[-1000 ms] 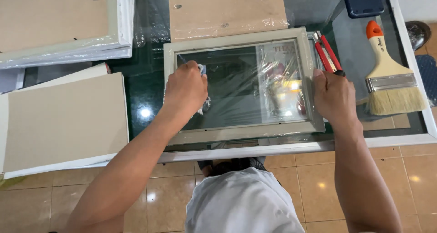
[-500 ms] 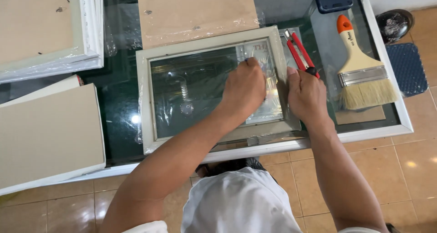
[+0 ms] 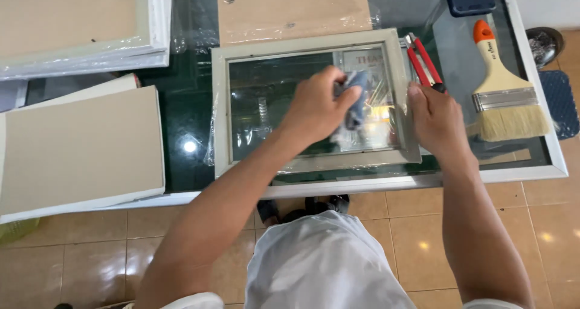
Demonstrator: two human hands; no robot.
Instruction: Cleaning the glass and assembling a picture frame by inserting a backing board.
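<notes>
Lying flat on the glass table [image 3: 519,164]: pale frame [image 3: 220,103]. Left hand [image 3: 317,106] over its pane, fingers curled tight round a blue cloth [image 3: 357,94] bunched under the fingertips. Right hand [image 3: 436,117] flat, fingers extended, pressing the frame's right edge beside red pliers [image 3: 423,60]; brush [image 3: 504,85] further right.

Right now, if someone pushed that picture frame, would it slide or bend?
The frame would probably slide easily, since it lies flat on a smooth glass table. It looks stiff, with straight rails. Its glass pane is likely fragile. The right hand presses its edge, perhaps steadying it while the left hand holds a cloth.
</notes>
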